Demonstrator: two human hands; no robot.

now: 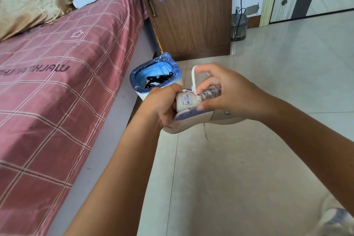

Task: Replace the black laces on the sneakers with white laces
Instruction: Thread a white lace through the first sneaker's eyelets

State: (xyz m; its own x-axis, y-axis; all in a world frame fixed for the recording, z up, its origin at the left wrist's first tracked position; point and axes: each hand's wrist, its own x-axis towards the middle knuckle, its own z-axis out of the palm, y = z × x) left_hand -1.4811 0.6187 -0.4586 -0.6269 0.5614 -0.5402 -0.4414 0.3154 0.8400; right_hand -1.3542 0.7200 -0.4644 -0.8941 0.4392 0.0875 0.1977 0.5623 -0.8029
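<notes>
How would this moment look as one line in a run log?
left hand: holds sneaker | right hand: pinches white lace at tongue | black laces: in bin

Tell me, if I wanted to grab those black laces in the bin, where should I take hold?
Reach straight down from above: the bin is open only at the top. The black laces lie in a loose tangle on the blue liner, so pinch a raised loop near the middle with your fingers; the rest should probably trail up after it.
</notes>
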